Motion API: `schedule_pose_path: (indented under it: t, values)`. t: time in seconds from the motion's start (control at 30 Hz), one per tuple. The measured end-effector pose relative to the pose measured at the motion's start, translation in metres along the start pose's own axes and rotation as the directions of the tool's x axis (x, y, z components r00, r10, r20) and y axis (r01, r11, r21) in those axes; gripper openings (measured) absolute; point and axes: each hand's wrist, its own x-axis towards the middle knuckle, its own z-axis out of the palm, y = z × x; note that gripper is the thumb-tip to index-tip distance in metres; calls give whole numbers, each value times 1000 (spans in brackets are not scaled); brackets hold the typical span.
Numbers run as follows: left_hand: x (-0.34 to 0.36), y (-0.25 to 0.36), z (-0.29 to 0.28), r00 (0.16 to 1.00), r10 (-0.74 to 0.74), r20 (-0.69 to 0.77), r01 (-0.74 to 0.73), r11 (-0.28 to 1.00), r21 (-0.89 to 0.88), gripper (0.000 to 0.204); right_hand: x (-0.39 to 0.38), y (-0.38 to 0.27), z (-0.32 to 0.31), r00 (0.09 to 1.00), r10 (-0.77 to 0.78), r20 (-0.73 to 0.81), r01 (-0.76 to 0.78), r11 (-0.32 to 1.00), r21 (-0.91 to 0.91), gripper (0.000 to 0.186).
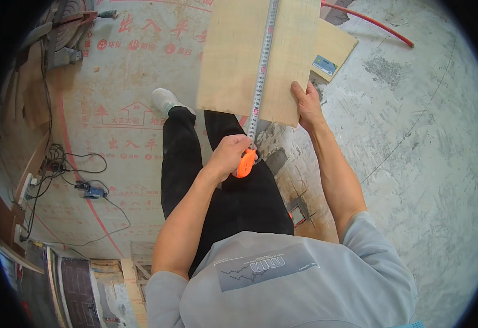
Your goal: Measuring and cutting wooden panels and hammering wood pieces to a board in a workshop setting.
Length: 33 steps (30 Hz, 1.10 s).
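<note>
My left hand [229, 157] is closed around an orange tape measure [245, 164] in front of my thighs. The steel blade [261, 79] runs out of it, away from me, lying along the face of a pale plywood board [228, 60] up to the top edge of the view. At the board's near right corner, my right hand [308, 104] grips the edge, thumb on the upper face and fingers underneath. The board's far end is out of view. Behind its right side shows another pale board [334, 46] with a small blue label.
Printed protective sheeting [135, 82] covers the floor at left; bare, stained concrete [414, 136] lies at right. Black cables [58, 164] and a blue plug-like device [92, 191] rest at left. A red hose [381, 24] crosses at the upper right. A small square floor opening [298, 214] is beside my leg.
</note>
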Motion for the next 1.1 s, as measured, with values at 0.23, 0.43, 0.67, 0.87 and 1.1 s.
schedule_pose_path:
  t: [0.23,0.43,0.67,0.87,1.1]
  values:
    - [-8,16,-3,987,160,-20,-158,984,81,30,17,-8,-60,993,-122,1,44,352,-935,35]
    - [-30,-6,-44,983,2,-186,9,998,60,29,41,31,-102,988,145,58,61,-14,-998,49]
    - [-57,-15,-49,922,-110,-371,123,992,14,29,100,88,-122,909,411,68,111,-82,-990,76]
    - [-52,-23,-39,919,-125,-373,111,992,-60,28,115,121,-139,917,382,114,99,61,-993,76]
    - [-90,-38,-9,942,55,-331,-60,998,-4,26,55,66,-131,922,148,357,343,112,-933,80]
